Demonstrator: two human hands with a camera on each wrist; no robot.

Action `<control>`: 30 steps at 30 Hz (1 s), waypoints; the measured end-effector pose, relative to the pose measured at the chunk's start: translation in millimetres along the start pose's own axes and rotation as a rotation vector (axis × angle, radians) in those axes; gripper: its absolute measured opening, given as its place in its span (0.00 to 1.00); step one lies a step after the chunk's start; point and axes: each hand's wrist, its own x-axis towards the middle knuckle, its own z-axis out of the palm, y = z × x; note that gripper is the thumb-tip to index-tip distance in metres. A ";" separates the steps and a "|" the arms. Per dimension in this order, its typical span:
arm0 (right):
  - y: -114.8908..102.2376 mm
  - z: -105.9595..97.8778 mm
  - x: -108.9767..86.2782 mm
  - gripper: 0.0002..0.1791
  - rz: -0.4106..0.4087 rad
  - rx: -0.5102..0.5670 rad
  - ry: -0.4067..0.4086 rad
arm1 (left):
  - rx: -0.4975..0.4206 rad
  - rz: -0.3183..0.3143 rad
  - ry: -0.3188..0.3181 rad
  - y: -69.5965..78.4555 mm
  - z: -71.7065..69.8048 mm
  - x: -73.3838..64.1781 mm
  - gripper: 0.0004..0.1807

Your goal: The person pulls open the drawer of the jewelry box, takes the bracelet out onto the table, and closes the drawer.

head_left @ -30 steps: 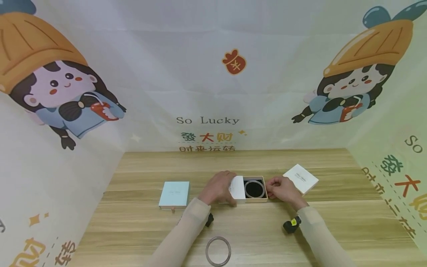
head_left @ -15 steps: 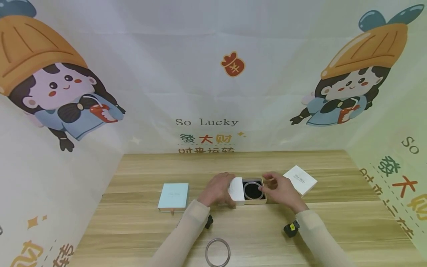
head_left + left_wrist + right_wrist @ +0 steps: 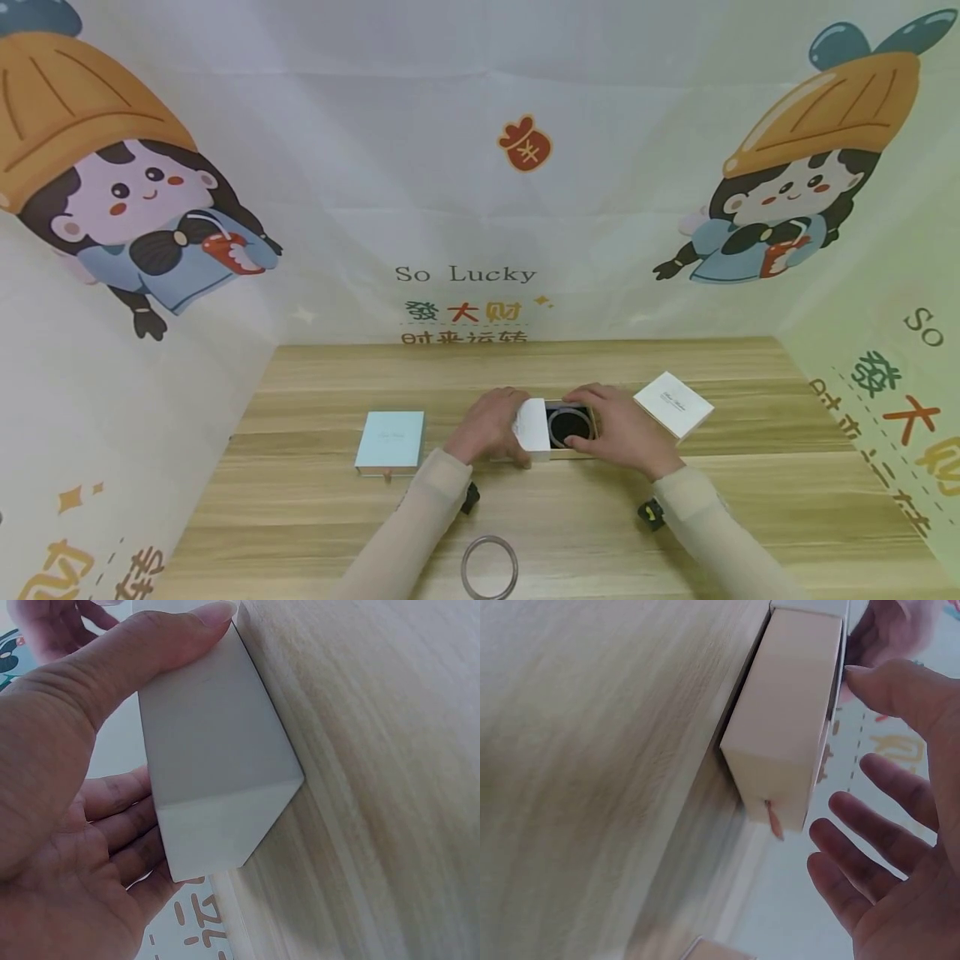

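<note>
My left hand (image 3: pixel 491 425) grips the white sleeve (image 3: pixel 533 427) of a small drawer-style jewelry box, thumb along one side and fingers along the other. From the sleeve's right end sticks out the cream drawer (image 3: pixel 787 690), a short ribbon pull (image 3: pixel 775 820) at its end. Inside it, on a black lining, lies a greyish bangle (image 3: pixel 552 428). Over the drawer is my right hand (image 3: pixel 630 432), its thumb overlapping the bangle in the head view and its fingers at the far side. In the right wrist view those fingers are spread and relaxed, the thumb tip right at the drawer's rim.
A second bangle (image 3: pixel 464 568) lies on the wooden table (image 3: pixel 315 533) near the front. To the left stands a pale blue box (image 3: pixel 392 440); a white box (image 3: pixel 673 405) sits at an angle on the right. Printed cloth walls (image 3: pixel 337 167) enclose the table.
My right hand has left the drawer's right end and moved left over it, thumb now above the bangle. The left hand keeps its grip on the sleeve.
</note>
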 end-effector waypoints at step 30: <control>-33.2 -2.2 31.3 0.31 0.140 -0.114 -0.304 | -0.037 -0.021 -0.008 -0.2 -0.2 -0.4 0.51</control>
